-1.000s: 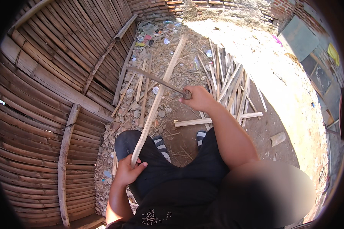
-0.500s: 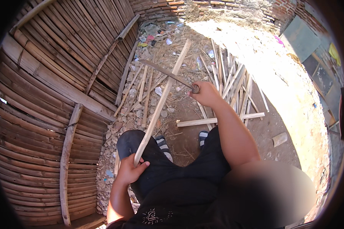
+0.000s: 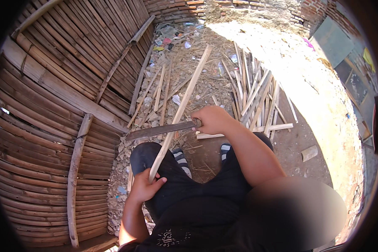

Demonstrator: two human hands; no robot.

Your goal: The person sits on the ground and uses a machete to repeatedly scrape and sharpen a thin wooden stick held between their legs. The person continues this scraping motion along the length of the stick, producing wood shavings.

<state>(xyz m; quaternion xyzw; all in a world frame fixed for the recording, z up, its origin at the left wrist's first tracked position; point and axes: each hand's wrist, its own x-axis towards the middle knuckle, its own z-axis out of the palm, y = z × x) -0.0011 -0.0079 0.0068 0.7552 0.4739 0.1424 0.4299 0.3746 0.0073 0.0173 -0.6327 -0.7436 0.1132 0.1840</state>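
My left hand (image 3: 146,187) is closed round the near end of a long pale wooden strip (image 3: 190,90), beside my left knee. The strip slants up and away to the right, its far end over the littered ground. In my right hand (image 3: 213,121) is the handle of a machete (image 3: 160,130) with a long dark blade. The blade lies across the strip, a little beyond my knees, its tip toward the bamboo wall. Whether the edge touches the wood, I cannot tell.
A bamboo slat wall (image 3: 42,138) stands close on my left. Ahead to the right lies a pile of wooden strips (image 3: 256,90), with one strip (image 3: 248,131) crosswise near my feet. A short cut block (image 3: 309,153) rests on the dirt. Rubble (image 3: 153,117) lines the wall.
My right hand has drawn the machete back toward me and to the left, from the strip's farther part to nearer my left knee. My left hand keeps its hold, barely moved.
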